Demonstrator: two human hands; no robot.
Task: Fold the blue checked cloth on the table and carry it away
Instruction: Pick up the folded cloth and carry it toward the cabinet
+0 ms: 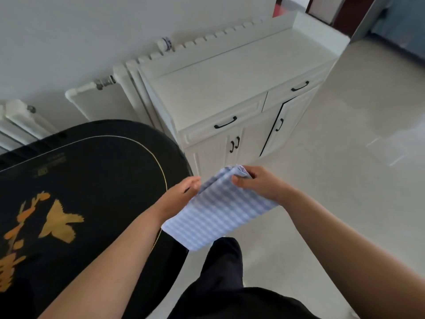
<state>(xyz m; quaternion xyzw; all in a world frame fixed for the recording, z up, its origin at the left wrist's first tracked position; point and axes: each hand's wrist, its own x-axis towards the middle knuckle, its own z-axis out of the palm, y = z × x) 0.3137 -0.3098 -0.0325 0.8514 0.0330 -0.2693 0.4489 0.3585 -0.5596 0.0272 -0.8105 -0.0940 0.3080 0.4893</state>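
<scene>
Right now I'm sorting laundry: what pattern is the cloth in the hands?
Light blue and white checks on the folded cloth, head view.

Black lacquered table (92, 171) with gold inlay.
</scene>
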